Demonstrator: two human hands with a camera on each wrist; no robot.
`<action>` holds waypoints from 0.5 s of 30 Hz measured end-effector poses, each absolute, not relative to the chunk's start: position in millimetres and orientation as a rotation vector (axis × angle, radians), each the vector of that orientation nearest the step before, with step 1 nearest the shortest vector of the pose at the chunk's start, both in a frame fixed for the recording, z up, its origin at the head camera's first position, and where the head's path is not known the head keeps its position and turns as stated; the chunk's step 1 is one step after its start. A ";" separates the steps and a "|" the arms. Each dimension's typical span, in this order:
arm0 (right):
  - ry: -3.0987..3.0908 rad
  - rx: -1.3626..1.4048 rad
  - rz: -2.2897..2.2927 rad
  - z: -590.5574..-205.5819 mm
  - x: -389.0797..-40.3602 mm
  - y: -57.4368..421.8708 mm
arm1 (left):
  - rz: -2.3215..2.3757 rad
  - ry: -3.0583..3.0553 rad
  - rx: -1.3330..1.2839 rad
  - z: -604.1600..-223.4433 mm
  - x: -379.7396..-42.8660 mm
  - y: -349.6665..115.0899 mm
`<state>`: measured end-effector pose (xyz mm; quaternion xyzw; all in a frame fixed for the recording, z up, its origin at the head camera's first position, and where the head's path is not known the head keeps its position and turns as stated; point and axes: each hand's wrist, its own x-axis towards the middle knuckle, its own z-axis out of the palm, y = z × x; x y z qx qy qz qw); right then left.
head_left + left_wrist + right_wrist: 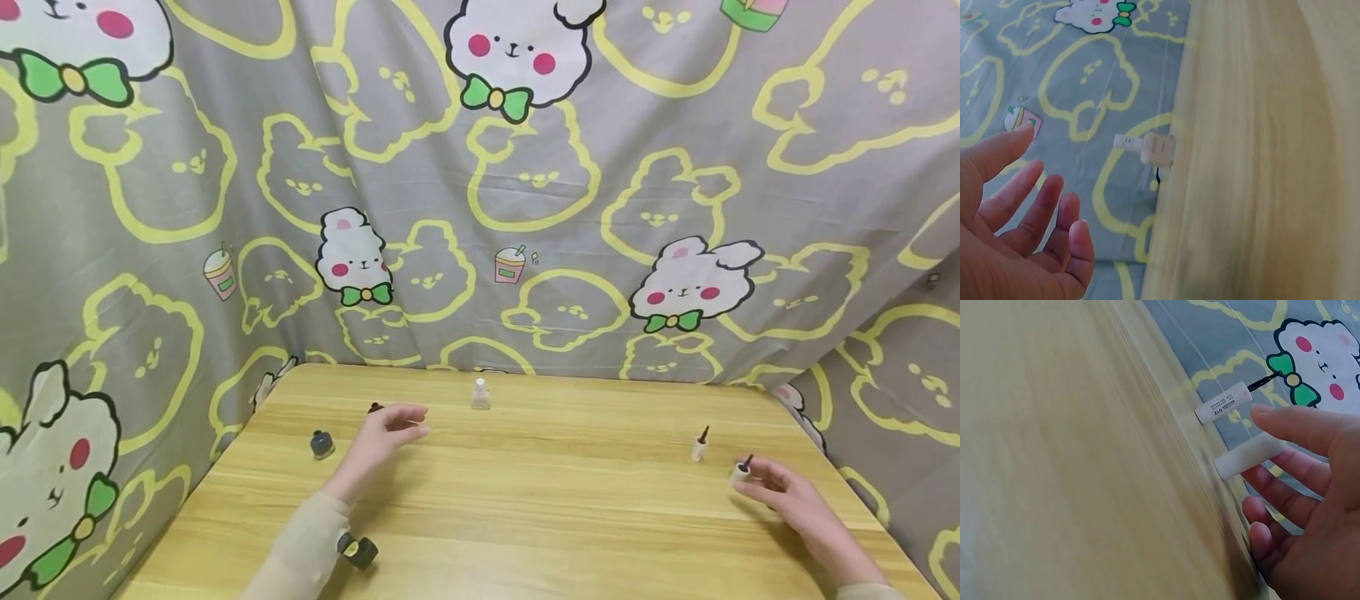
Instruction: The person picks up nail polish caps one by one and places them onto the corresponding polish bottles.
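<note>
My right hand (791, 500) is around a white nail polish cap (1247, 456) standing on the table with its dark brush up. In the right wrist view the thumb lies above this cap and the fingers below, loosely spread. A second white brush cap (699, 450) stands just beyond it. My left hand (386, 437) hovers over the left part of the table, palm turned inward, fingers loosely bent and holding nothing. Behind it a dark nail polish bottle (376, 407) is mostly hidden. Another dark bottle (322, 446), uncapped, stands to its left.
A small clear bottle with a white cap (481, 395) stands at the table's back edge. Patterned grey cloth (540, 192) hangs behind and on both sides of the wooden table (540, 517). A black device (357, 551) shows at the left sleeve.
</note>
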<state>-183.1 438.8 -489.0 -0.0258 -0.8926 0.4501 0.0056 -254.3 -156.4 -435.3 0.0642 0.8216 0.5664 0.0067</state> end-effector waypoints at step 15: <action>-2.827 -0.185 1.421 -486.6 -183.8 437.9 | 1.732 2.599 0.121 -444.4 -237.8 -199.3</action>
